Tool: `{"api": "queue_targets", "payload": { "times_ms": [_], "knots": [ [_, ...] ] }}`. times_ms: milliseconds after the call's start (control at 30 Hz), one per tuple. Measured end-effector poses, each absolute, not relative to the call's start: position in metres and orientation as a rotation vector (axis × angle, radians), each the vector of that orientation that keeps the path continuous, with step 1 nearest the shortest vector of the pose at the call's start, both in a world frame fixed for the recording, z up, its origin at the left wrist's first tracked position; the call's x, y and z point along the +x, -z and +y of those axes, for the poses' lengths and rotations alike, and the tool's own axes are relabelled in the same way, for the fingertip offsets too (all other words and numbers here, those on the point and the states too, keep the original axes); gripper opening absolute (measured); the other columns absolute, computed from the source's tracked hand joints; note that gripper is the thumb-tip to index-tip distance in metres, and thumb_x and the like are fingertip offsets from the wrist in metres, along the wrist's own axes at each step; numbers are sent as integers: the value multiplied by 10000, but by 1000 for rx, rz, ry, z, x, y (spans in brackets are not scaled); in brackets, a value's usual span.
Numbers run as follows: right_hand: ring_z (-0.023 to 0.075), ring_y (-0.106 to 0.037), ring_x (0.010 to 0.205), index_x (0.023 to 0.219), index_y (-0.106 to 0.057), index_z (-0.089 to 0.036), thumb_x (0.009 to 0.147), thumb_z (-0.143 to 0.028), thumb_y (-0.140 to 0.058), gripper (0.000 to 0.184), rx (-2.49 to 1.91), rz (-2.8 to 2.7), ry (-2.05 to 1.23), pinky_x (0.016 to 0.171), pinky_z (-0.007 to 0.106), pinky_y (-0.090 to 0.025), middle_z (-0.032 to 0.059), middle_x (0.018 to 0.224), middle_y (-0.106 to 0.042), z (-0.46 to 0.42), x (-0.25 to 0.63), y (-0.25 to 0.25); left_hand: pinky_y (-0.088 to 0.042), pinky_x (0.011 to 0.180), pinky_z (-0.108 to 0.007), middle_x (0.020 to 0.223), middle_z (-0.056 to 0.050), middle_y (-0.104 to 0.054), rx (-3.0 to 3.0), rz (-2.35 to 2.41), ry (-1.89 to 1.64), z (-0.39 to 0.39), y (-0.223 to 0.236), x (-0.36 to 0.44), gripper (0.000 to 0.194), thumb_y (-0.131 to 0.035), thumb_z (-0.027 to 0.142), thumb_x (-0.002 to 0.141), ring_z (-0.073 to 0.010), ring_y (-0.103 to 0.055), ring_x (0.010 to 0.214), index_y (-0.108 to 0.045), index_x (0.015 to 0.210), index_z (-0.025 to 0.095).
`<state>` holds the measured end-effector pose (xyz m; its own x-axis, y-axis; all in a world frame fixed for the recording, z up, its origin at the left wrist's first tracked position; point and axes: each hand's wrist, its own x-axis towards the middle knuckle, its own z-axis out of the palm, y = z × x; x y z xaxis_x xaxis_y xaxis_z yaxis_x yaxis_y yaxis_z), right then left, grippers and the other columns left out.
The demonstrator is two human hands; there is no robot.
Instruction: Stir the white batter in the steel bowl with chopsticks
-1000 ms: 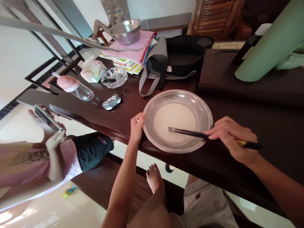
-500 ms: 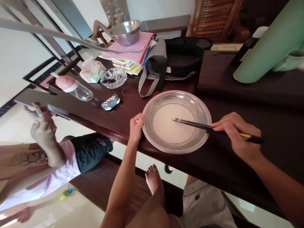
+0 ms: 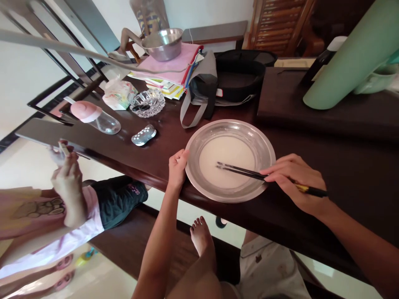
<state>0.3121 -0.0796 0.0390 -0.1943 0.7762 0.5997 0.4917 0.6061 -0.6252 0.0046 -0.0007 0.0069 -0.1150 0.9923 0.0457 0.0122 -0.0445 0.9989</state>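
A round metal plate with white liquid in it sits on the dark wooden table near its front edge. My left hand grips the plate's left rim, fingers curled. My right hand is closed on a pair of dark chopsticks, whose tips lie in the liquid at the plate's middle.
Behind the plate lie a grey-and-black bag, a pink-capped bottle, a glass ashtray, a pill blister, and a steel bowl on stacked books. A green roll lies at right. A person in pink sits at left.
The chopstick tips swept across the liquid, right and then back left toward the plate's middle. The person at left raised and shifted their hands.
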Motion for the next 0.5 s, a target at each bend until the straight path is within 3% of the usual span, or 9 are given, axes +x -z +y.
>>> {"api": "queue_targets", "payload": {
  "times_ms": [200, 367, 500],
  "knots": [
    [187, -619, 694, 777, -705, -247, 926, -95, -522, 281, -978, -1728, -366, 666, 385, -468, 15, 781, -756, -79, 314, -38, -179, 455, -230, 521, 60, -290, 1208, 1281, -1313, 0, -5, 4, 587, -718, 594, 749, -67, -209, 498, -347, 538, 192],
    [201, -652, 793, 832, -726, -251, 908, -131, -588, 198, -1042, -1842, -350, 737, 384, -497, 15, 865, -780, -79, 313, -37, -182, 457, -232, 523, 60, -289, 1207, 1300, -1307, 0, -6, 4, 575, -705, 587, 763, -71, -208, 498, -349, 542, 194],
    [195, -621, 719, 782, -707, -251, 934, -130, -528, 263, -1032, -1702, -355, 674, 382, -471, 14, 789, -753, -79, 315, -37, -178, 461, -231, 533, 62, -277, 1207, 1304, -1300, -1, -6, 4, 572, -707, 578, 761, -70, -202, 507, -342, 544, 195]
  ]
}}
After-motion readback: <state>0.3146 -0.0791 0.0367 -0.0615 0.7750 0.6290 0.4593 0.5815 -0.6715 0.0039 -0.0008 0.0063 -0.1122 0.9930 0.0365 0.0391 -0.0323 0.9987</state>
